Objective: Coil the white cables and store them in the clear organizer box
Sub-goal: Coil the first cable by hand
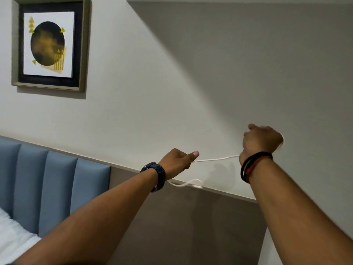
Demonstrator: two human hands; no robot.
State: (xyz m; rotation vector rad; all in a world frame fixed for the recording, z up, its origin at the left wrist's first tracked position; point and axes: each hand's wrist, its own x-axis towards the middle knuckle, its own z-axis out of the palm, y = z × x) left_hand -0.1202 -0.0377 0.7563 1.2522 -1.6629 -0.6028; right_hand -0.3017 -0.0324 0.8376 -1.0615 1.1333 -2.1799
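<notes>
While both arms reach out in front of the wall, a thin white cable runs between the two hands, near the middle of the view and a bit toward 5 o'clock. The left hand is curled shut and pinches the cable between thumb and fingers, at about 6 o'clock. The right hand sits higher, toward 4 o'clock, closed in a loose fist; the cable seems to go into it, but the back of the hand hides the grip, so I cannot tell just how it holds. A loose loop of cable hangs below the left wrist, just past the dark watch. I think this cable is very light, soft and bendy, and a bit smooth, so it could slip or twist. It is best held with a gentle pinch close to the loop being made. The clear organizer box is not in view.
</notes>
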